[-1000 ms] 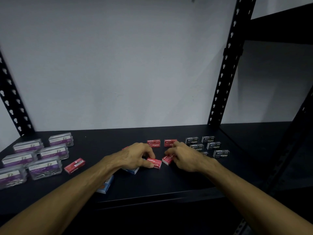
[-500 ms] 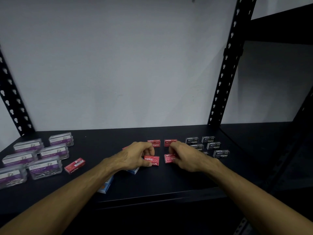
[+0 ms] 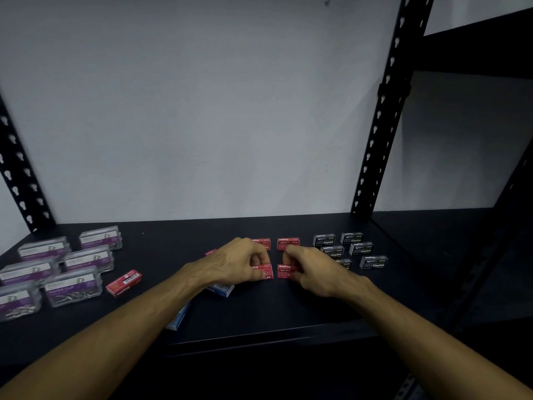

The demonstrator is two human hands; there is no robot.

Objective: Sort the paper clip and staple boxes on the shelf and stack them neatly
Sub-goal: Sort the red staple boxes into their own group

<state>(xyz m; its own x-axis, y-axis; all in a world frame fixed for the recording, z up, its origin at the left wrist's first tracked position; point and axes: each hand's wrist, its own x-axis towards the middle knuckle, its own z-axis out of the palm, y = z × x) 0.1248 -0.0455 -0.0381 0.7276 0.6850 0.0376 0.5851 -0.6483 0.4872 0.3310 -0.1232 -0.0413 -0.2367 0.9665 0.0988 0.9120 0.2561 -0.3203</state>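
Observation:
On the black shelf [image 3: 259, 313], my left hand [image 3: 239, 262] pinches a red staple box [image 3: 266, 271] and my right hand [image 3: 310, 268] pinches another red staple box [image 3: 284, 271] right beside it. Two more red staple boxes [image 3: 288, 243] lie behind them in a row. A lone red box [image 3: 124, 282] lies at the left. Several black staple boxes [image 3: 356, 249] sit at the right. Several clear paper clip boxes [image 3: 73, 285] with purple labels fill the far left. Blue boxes [image 3: 222, 289] lie partly hidden under my left wrist and forearm.
A perforated black upright [image 3: 383, 111] rises at the back right, another upright [image 3: 20, 174] at the left. A grey wall stands behind the shelf. The shelf's front edge [image 3: 274, 337] runs under my forearms.
Both hands moved the two red boxes slightly back toward the wall and squared them side by side, in line behind the rear pair.

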